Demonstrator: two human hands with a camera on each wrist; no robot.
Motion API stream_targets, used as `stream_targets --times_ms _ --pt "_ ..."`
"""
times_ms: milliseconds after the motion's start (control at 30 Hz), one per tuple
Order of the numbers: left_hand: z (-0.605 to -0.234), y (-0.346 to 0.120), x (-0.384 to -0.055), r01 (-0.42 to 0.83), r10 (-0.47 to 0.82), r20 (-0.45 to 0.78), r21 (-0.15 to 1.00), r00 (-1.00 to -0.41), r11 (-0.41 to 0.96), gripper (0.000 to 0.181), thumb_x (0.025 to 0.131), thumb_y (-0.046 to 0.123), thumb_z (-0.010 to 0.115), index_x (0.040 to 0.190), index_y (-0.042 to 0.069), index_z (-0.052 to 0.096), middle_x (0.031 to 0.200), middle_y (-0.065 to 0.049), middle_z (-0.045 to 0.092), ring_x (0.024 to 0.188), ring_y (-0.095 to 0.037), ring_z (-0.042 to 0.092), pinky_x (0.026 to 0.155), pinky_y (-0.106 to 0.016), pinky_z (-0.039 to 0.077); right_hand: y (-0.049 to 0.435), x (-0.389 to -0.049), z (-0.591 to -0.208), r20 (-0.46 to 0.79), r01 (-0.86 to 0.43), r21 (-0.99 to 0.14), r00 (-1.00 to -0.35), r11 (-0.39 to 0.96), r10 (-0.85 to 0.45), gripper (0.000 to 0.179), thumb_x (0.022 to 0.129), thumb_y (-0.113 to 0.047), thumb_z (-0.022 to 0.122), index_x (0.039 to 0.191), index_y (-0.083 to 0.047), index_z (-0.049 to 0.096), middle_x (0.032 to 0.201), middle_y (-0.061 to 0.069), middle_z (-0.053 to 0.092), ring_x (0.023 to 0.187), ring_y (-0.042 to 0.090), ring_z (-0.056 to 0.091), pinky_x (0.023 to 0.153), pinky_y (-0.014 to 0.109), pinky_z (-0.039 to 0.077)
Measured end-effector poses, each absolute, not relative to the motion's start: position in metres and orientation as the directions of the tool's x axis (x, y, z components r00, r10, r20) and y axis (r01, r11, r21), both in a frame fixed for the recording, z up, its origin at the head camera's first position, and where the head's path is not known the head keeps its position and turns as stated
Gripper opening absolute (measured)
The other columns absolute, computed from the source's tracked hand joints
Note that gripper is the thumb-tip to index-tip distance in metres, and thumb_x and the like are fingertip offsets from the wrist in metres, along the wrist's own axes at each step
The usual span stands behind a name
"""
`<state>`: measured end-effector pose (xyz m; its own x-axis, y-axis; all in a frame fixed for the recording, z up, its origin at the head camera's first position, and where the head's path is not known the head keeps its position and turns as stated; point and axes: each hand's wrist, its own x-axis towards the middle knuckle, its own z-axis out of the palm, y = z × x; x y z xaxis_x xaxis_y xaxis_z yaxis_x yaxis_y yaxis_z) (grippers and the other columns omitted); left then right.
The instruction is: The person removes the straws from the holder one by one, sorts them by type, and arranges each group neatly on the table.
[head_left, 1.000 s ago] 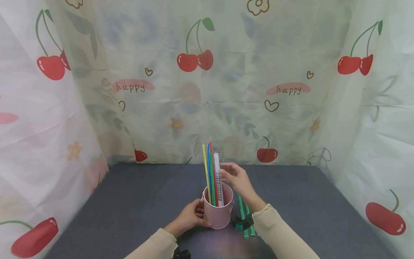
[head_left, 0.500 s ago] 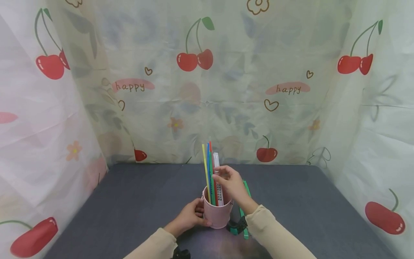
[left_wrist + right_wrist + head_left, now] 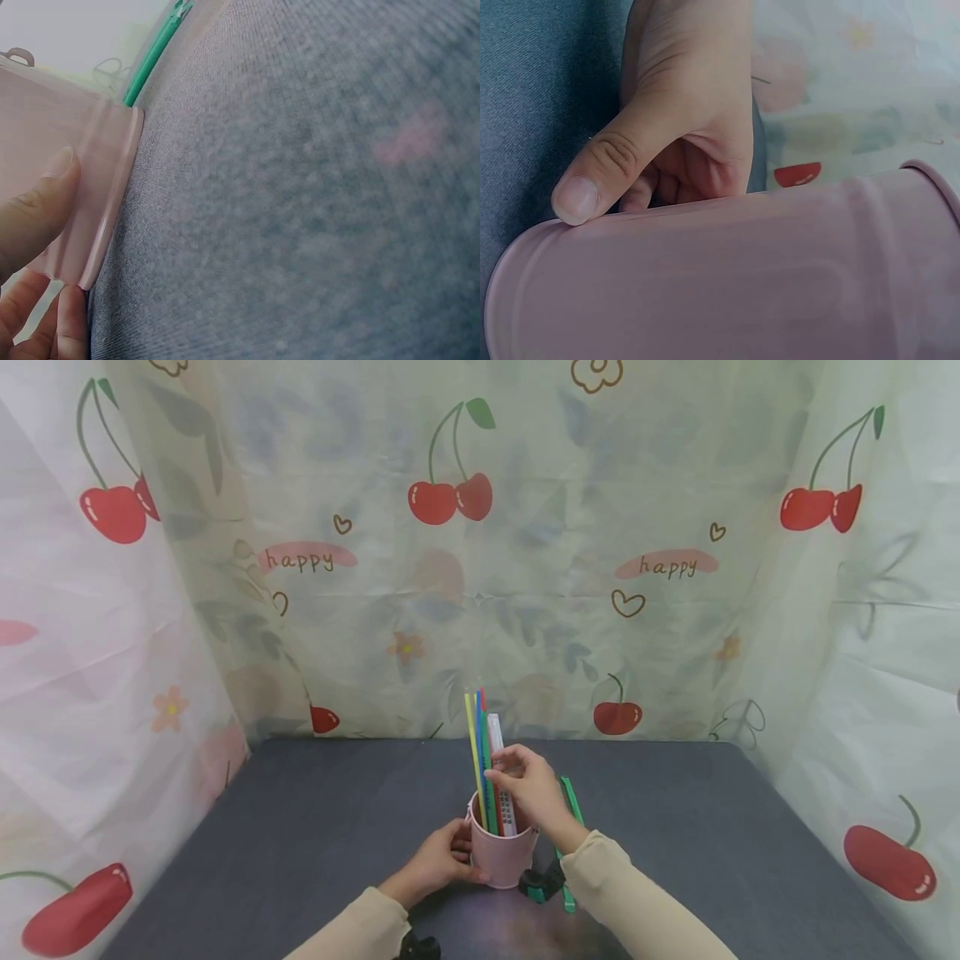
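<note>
A pink bucket (image 3: 501, 860) stands on the dark table, holding long thin strips: yellow (image 3: 473, 743), blue, green, red and white with dark printed marks. My left hand (image 3: 438, 860) grips the bucket low on its left side; in the left wrist view its thumb (image 3: 45, 210) presses the wall, fingers round the base. The right wrist view shows that left hand (image 3: 682, 112) against the bucket too. My right hand (image 3: 528, 785) reaches over the rim and pinches the strips partway up, thumb in front. The strips lean slightly left. The right fingertips are partly hidden.
Green strips (image 3: 572, 797) lie on the table (image 3: 337, 810) right of the bucket, partly covered by my right forearm. One green strip (image 3: 156, 56) also shows in the left wrist view. A cherry-printed curtain (image 3: 480, 610) closes off the back and sides.
My right hand moves left and down from beside the strips, closing on them. The strip tops shift slightly left. My left hand stays on the bucket.
</note>
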<state>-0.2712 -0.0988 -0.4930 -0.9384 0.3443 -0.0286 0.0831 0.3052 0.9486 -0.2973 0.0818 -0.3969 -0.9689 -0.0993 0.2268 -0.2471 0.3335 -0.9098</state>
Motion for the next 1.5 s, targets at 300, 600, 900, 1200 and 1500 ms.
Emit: stream_targets --times_ms 300,600,900,1200,1500 --pt "-0.4947 -0.0988 -0.2715 0.09 0.339 -0.025 0.943 -0.94 0.319 0.069 0.067 0.006 0.087 0.125 -0.001 0.052 0.111 -0.011 0.063 0.1 -0.022 0.061 0.088 -0.041 0.054 0.0772 -0.2982 -0.3963 0.234 -0.256 -0.878 -0.967 0.404 -0.105 0.02 0.085 -0.014 0.074 0.102 -0.009 0.066 0.089 0.006 0.068 0.077 0.016 0.066 0.07 0.036 0.056" --pt "-0.4958 -0.0983 -0.2718 0.08 0.335 -0.036 0.943 -0.941 0.324 0.069 0.068 0.007 0.087 0.126 -0.001 0.051 0.111 -0.01 0.063 0.1 -0.022 0.06 0.088 -0.042 0.053 0.0749 -0.2981 -0.3966 0.229 -0.253 -0.864 -0.967 0.435 -0.107 0.016 0.085 -0.011 0.074 0.098 -0.008 0.065 0.088 0.004 0.069 0.077 0.014 0.065 0.07 0.034 0.056" --pt "-0.4946 -0.0987 -0.2705 0.085 0.337 -0.03 0.943 -0.941 0.322 0.068 0.068 0.006 0.087 0.126 -0.001 0.051 0.11 -0.011 0.063 0.099 -0.022 0.06 0.088 -0.042 0.053 0.0768 -0.2954 -0.3957 0.243 -0.268 -0.872 -0.963 0.409 -0.112 0.017 0.085 -0.01 0.073 0.1 -0.007 0.066 0.089 0.005 0.069 0.078 0.016 0.066 0.072 0.035 0.056" --pt "-0.4941 -0.0984 -0.2707 0.083 0.335 -0.032 0.942 -0.942 0.324 0.069 0.067 0.006 0.087 0.126 -0.001 0.051 0.11 -0.011 0.063 0.099 -0.022 0.061 0.088 -0.042 0.054 0.0802 -0.2974 -0.3976 0.239 -0.26 -0.891 -0.966 0.373 -0.102 0.018 0.085 -0.01 0.073 0.101 -0.008 0.067 0.089 0.006 0.068 0.079 0.017 0.067 0.071 0.035 0.056" --pt "-0.493 -0.0988 -0.2702 0.083 0.335 -0.035 0.939 -0.942 0.333 0.067 0.067 0.006 0.087 0.125 -0.001 0.052 0.11 -0.011 0.063 0.1 -0.022 0.06 0.088 -0.042 0.053 0.0848 -0.2954 -0.397 0.232 -0.249 -0.904 -0.968 0.348 -0.092 0.019 0.086 -0.011 0.072 0.104 -0.009 0.068 0.094 0.006 0.068 0.089 0.021 0.067 0.079 0.038 0.055"
